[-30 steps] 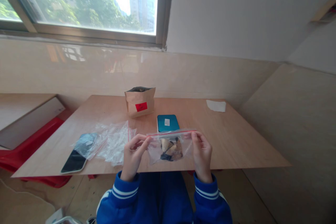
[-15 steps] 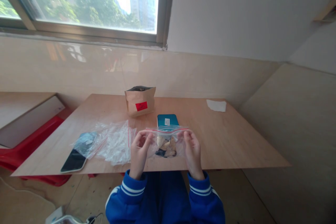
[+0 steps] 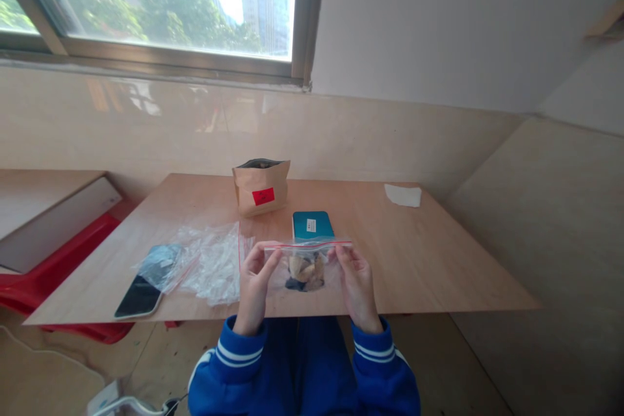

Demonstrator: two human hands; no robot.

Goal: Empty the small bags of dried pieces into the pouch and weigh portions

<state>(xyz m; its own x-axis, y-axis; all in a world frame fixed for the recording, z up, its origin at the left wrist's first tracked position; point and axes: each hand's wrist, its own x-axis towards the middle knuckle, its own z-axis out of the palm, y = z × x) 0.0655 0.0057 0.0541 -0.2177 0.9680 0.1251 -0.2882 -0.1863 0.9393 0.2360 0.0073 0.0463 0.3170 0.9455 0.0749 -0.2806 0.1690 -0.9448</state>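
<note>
A clear zip bag [image 3: 307, 266] with a red seal line hangs upright between my two hands, above the table's near edge. Inside it are several tan and dark pieces, whose kind I cannot make out. My left hand [image 3: 257, 279] pinches the bag's top left corner between thumb and fingers. At the top right corner, my right hand [image 3: 357, 279] pinches it the same way. Just behind the bag lies a teal box or book [image 3: 312, 224] with a small white label, its near part covered by the bag.
An open brown paper pouch [image 3: 262, 190] with a red label stands at the back of the table [image 3: 414, 260]. To the left, a pile of clear plastic bags [image 3: 212, 266] partly covers a black phone [image 3: 139, 296]. A white paper scrap [image 3: 403, 195] lies back right.
The bag's top edge is pulled straighter and flatter between my hands. My left hand has shifted slightly left, and the pieces inside have settled a little differently.
</note>
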